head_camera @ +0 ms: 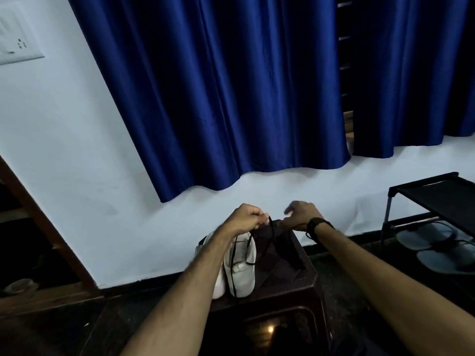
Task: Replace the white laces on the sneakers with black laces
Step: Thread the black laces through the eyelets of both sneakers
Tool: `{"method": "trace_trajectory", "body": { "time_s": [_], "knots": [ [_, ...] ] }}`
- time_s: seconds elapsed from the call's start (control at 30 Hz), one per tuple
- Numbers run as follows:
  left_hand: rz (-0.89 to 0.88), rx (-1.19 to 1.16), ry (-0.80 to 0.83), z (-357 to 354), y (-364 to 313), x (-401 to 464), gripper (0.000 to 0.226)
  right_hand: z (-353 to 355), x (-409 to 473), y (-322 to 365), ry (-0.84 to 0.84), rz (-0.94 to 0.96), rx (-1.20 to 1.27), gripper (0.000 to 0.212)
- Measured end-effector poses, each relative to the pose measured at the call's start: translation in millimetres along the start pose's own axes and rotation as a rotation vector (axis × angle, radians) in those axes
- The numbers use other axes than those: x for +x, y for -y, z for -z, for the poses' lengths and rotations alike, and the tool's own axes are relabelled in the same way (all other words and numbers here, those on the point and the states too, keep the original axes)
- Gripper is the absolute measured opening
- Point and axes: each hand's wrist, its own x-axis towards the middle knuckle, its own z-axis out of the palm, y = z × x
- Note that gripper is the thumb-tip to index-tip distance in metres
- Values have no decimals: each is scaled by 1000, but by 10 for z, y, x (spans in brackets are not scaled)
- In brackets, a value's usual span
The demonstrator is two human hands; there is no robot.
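- Wall socket plate, far left: white, no legible writing.
- 2 white sneakers: side by side on the left part of a dark brown plastic stool, toes toward the viewer. No white laces are visible on them; no brand mark is readable.
- Left hand: raised above the sneakers, fingers curled tight, pinching 1 end of a black lace. The lace drops in a loose strand down across the nearer sneaker.
- Right hand: raised level with the left, fingers partly curled; it appears to pinch a black strand near the thumb, though blur hides the contact. A dark band sits on the wrist.
- More black lace: a dark bundle lying on the stool, right of the sneakers.
- Shoe rack, far right: black frame, grey sandals beneath. No labels.
- Risk, judged: the hanging strand could snag the sneaker and drag it off the stool edge if pulled sharply.
- Risk, judged: the 2 black strands could tangle, since they cross between the hands.
- Risk, judged: dim light could cause a missed eyelet.
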Motion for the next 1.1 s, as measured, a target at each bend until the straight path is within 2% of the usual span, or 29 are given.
{"method": "trace_trajectory", "body": {
  "time_s": [0.03, 0.1, 0.13, 0.2, 0.27, 0.4, 0.53, 0.57, 0.63, 0.67, 0.7, 0.77, 0.83, 0.93, 1.1],
  "knots": [
    [5, 40, 40, -10, 11, 22, 25, -27, 26, 17, 14, 107, 137, 45],
    [1, 73, 54, -29, 17, 55, 25, -38, -3, 121, 233, 214, 540, 55],
    [2, 61, 42, -34, 36, 82, 26, -52, -9, 161, 360, 227, 687, 52],
    [12, 47, 5, -25, 53, 125, 27, -91, -8, 192, 471, 220, 739, 33],
    [18, 73, -39, 9, 60, 138, 25, -122, 14, 170, 398, 250, 614, 20],
    [64, 91, -200, 109, 147, 105, 19, -119, 82, 74, 150, 254, 502, 21],
    [273, 111, -346, 217, 391, 52, 33, -127, 200, -65, -61, 140, 517, 18],
    [338, 114, -314, 230, 457, 34, 30, -142, 230, -85, -109, 107, 518, 17],
    [411, 176, -147, 200, 568, -17, 18, -180, 277, -106, -178, 37, 492, 16],
    [411, 254, -105, 179, 613, -28, 16, -208, 300, -99, -191, 5, 478, 16],
    [390, 360, -134, 167, 638, -37, 14, -243, 323, -84, -191, -13, 470, 16],
    [315, 509, -346, 182, 679, -42, 11, -349, 359, -32, -173, -22, 467, 15],
    [293, 612, -453, 201, 747, -18, 14, -463, 374, 39, -166, -25, 474, 14],
    [345, 744, -388, 152, 923, 24, 28, -654, 433, 118, -127, -2, 464, 11],
    [254, 1013, -390, -75, 1184, 72, 39, -980, 615, 185, -24, 85, 433, 14]
  ]
}}
